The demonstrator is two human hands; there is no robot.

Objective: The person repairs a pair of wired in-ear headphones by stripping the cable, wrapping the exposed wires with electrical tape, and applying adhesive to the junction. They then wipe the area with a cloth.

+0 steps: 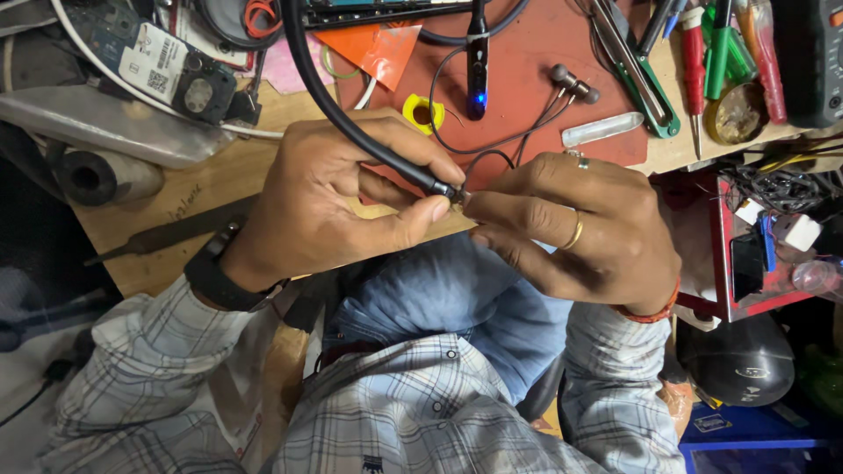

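My left hand [338, 197] pinches the end of a thick black neckband cable [338, 114] between thumb and fingers. My right hand [571, 228] meets it at the cable's tip [457, 193], fingers closed on a small part there that I cannot make out. Thin black wires [492, 145] run from that tip up to two metal earbuds [572, 84] lying on the red mat [527, 53]. The neckband's black module with a lit blue light [476, 83] rests on the mat above my hands.
A yellow tape ring [423, 112] and a clear plastic piece [601, 129] lie on the mat. Tweezers [637, 66] and screwdrivers [702, 53] sit at the right, a circuit board [167, 66] at the left, a metal file [167, 235] on the wooden bench.
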